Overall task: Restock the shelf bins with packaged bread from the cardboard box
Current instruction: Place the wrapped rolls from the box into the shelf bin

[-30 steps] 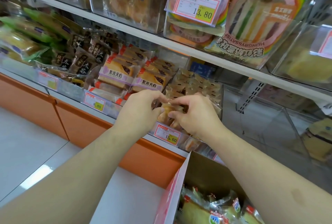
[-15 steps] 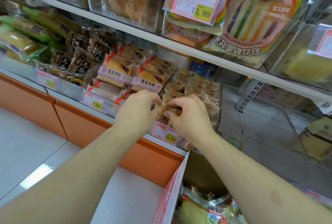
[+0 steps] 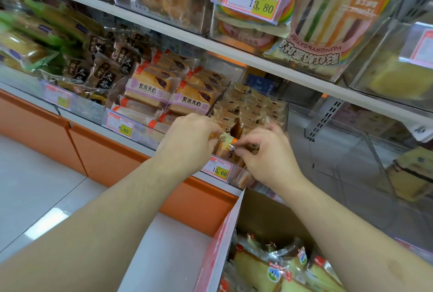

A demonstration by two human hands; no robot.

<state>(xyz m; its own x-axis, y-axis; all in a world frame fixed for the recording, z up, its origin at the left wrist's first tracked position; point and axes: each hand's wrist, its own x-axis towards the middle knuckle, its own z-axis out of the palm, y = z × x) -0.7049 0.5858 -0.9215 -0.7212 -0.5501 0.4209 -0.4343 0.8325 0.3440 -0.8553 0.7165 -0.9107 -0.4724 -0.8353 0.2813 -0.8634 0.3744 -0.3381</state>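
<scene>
The biggest thing in front of me is the shelf (image 3: 234,56), and I will say where everything is from the clear bin (image 3: 284,113) with the 15.60 price tag (image 3: 218,170) on its front. That bin is already packed with small tan bread packs (image 3: 251,104) standing in rows. Just left of it is a bin of bread with purple labels (image 3: 152,90), and further left are dark packs (image 3: 105,69). Above it, on the next shelf up, sits rainbow striped bread (image 3: 328,22). Below the bin and close to me is the cardboard box (image 3: 225,245), open, with more packaged bread (image 3: 269,268) still lying inside, so I think the job is not done yet. Right now I think I am fitting one small pack (image 3: 228,143) into the front row of the bin. My left hand (image 3: 189,137) is curled and pinches the left end of that pack. My right hand (image 3: 267,151) is curled too, and its fingertips pinch the crinkly wrapper at the other end. Both hands are at the bin's front edge, just above the price tag. Next I should push the pack down so it stands straight like the others, let go, and then reach down into the box for another one.
</scene>
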